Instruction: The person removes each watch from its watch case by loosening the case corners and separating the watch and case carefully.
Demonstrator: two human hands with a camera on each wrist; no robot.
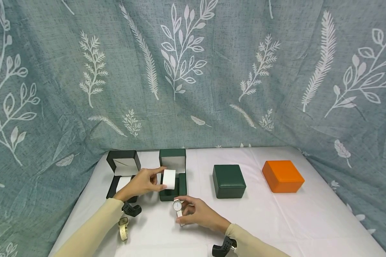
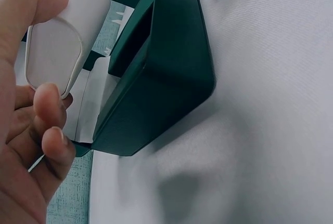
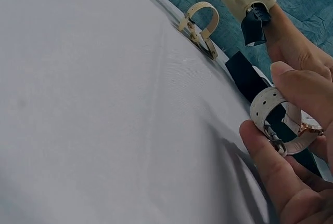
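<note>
My left hand (image 1: 143, 184) pinches a white watch cushion (image 1: 169, 179) between thumb and fingers, just above the opened green watch box (image 1: 182, 185). In the left wrist view the rounded cushion (image 2: 54, 55) is tilted beside the box's dark green wall (image 2: 174, 68). My right hand (image 1: 202, 216) holds a wristwatch (image 1: 177, 205) with a white strap and round pale dial, in front of that box. The right wrist view shows the watch's strap (image 3: 267, 104) buckled into a loop between thumb and fingers, with the dial partly hidden.
An opened black watch box (image 1: 123, 159) with a white cushion stands at the left, partly behind my left hand. A cream-strapped watch (image 1: 123, 230) lies near my left forearm. A closed green box (image 1: 229, 181) and an orange box (image 1: 282, 176) stand to the right on the white cloth.
</note>
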